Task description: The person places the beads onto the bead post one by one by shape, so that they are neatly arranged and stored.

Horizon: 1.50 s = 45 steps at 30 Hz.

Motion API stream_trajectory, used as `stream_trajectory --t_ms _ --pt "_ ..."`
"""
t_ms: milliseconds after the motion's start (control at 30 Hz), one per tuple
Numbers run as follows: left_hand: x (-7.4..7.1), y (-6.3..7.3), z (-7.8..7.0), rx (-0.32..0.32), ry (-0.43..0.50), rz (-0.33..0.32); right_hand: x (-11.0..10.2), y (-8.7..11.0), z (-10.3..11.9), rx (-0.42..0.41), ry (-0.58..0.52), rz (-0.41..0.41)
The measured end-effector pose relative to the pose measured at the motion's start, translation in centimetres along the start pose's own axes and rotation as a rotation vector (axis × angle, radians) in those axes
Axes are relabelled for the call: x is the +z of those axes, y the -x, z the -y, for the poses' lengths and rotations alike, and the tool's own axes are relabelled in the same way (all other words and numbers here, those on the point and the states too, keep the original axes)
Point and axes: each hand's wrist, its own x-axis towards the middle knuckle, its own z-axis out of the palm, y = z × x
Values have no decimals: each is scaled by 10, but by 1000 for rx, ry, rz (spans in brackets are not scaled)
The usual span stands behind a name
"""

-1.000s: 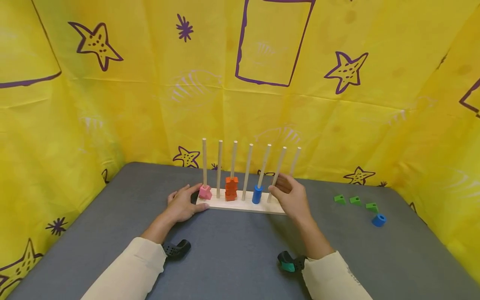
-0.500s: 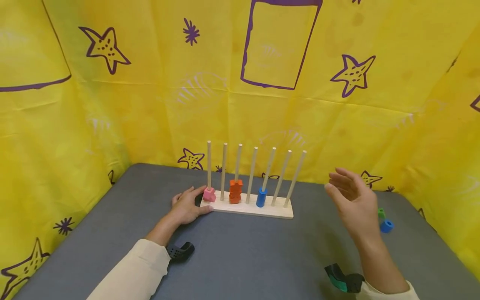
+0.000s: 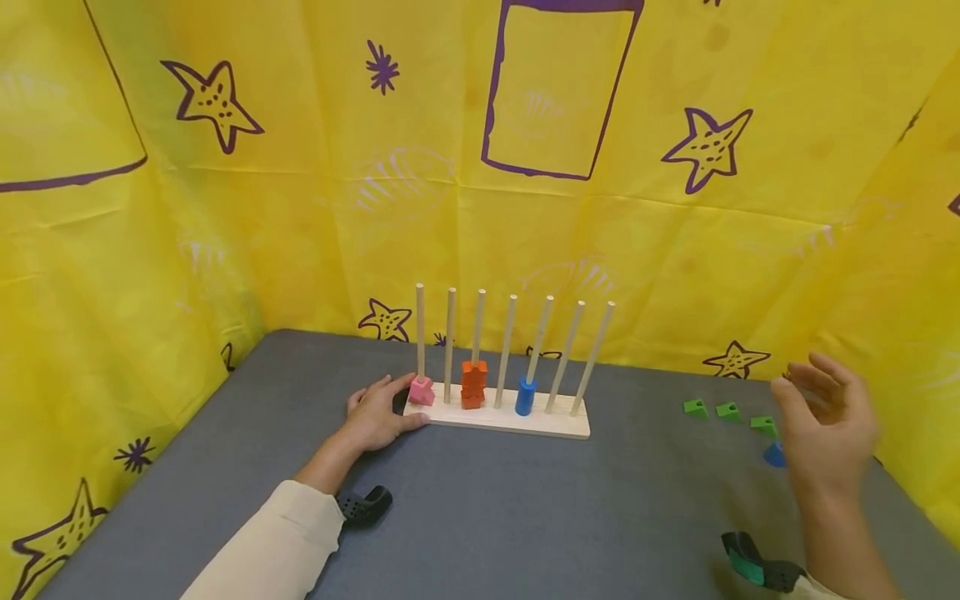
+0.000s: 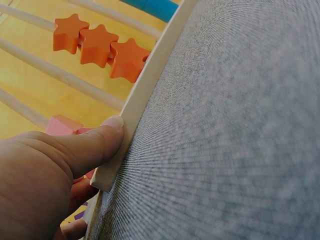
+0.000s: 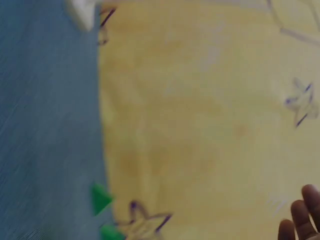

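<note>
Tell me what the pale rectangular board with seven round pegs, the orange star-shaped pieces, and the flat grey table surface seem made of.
Pale rectangular board: probably bare wood, matt, judging by its light tan colour. Orange star-shaped pieces: painted wood or plastic; their smooth, even colour leaves it open. Flat grey table surface: likely woven cloth, matt, given its fine ribbed texture.

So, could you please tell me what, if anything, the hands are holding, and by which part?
The left hand grips the wooden peg rack by its base's left end, thumb on the front edge; the right hand appears to hold nothing.
</note>
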Motion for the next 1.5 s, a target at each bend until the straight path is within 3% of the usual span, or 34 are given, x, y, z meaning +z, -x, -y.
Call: stream_trajectory --t_ms 133,533,800,1100,1367,1500 --pt "1 0 0 -2 3 2 -9 -5 -24 32 78 -42" --pt "1 -1 -1 2 3 -3 -34 -8 -80 320 260 -37" --pt "0 -2 -1 1 1 -8 -45 -16 -101 523 452 191" --pt "1 -2 1 -3 1 -5 -53 -12 -125 484 629 362" --pt "0 0 0 -7 4 -7 -53 -9 -126 469 692 323" --pt "1 0 -1 -14 6 -2 -54 -11 -122 500 617 268"
